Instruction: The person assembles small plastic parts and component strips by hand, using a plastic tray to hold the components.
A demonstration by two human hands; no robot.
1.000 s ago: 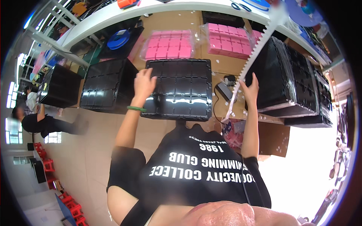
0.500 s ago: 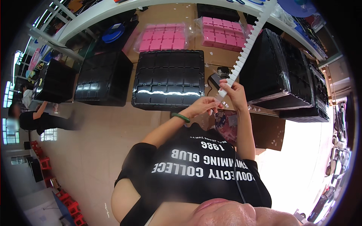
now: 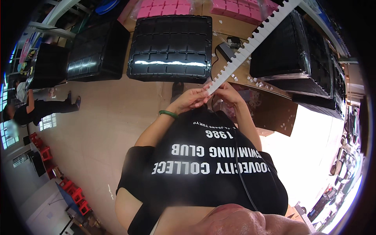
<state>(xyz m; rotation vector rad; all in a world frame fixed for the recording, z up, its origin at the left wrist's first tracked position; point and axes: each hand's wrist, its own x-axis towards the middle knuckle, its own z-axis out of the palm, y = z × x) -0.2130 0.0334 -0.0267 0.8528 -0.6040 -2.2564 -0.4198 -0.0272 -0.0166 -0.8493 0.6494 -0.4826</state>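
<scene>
- Both hands now together at the chest: left hand (image 3: 191, 101) and right hand (image 3: 226, 92) pinch the near end of the long white notched strip (image 3: 256, 37).
- A second ago the left hand was on the black tray (image 3: 171, 47); it has left it.
- The strip slants up over the desk (image 3: 225, 33), past the black tray stack (image 3: 291, 51).

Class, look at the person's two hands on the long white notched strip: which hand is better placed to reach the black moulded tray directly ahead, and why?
Probably the left hand. It lies on the side of the black moulded plastic tray, with bare table between them. The right hand grips the near end of the long white notched strip, which runs up to the right.
</scene>
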